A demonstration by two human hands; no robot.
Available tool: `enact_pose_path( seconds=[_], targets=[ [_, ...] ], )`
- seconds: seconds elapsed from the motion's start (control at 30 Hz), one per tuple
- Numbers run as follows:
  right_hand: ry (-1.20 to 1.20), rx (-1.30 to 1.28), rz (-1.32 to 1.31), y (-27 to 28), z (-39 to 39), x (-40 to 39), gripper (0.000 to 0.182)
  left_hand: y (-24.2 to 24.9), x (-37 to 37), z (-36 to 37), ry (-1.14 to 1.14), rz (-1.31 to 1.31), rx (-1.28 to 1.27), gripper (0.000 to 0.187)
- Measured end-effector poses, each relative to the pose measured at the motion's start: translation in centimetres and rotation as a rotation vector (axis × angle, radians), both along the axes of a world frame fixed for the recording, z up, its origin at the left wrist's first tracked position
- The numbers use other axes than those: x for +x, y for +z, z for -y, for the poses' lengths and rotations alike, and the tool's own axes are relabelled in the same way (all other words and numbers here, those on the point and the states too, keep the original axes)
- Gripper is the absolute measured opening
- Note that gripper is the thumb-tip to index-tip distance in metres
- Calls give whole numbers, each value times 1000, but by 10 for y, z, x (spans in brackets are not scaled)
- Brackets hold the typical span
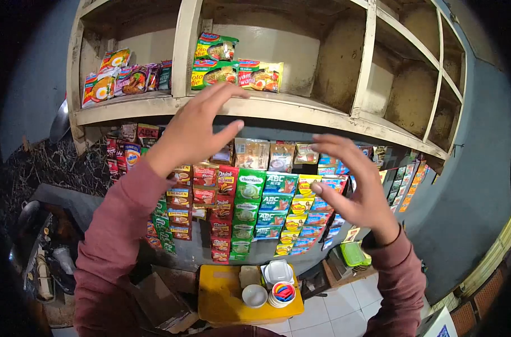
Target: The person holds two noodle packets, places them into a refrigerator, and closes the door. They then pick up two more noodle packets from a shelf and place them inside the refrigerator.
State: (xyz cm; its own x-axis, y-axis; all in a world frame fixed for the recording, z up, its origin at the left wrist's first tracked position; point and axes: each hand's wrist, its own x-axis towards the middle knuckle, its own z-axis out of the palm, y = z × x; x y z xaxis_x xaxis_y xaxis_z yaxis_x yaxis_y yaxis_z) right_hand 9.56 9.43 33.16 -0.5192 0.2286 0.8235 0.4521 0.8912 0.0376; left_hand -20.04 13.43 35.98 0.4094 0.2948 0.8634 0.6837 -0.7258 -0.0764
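My left hand (196,129) is raised in front of the shelf's lower board, its fingers apart and nothing in them. Just beyond its fingertips are green instant noodle packets (215,73), one lying above the other, with a yellow and red noodle packet (260,76) at their right. My right hand (351,188) hangs lower down, open, with thumb and fingers spread before the rows of drink sachets. Behind both hands hang strips of sachets, among them green chocolate drink sachets (247,188) and teal ABC sachets (277,203).
A wooden wall shelf (300,106) with several compartments spans the top. More noodle packets (135,80) sit in its left compartment. Below, a yellow table (219,292) holds a white bowl (254,296), stacked bowls (282,296) and white containers (278,272). Cardboard (163,300) lies at lower left.
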Motion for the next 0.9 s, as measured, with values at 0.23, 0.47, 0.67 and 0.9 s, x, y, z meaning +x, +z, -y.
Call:
enact_pose_path(
  seconds=[0.23, 0.47, 0.67, 0.9],
  targets=[
    [-125, 255, 75, 54, -61, -1, 37, 27, 1, -46, 137, -5, 91, 38],
    [-211, 362, 131, 98, -131, -21, 43, 66, 0, -99, 375, -92, 196, 39],
    [-282, 486, 310, 120, -187, -46, 49, 82, 1, -138, 946, -195, -32, 53],
    [-393, 346, 412, 142, -224, -53, 52, 76, -10, -148, 922, -21, -136, 59]
  ],
)
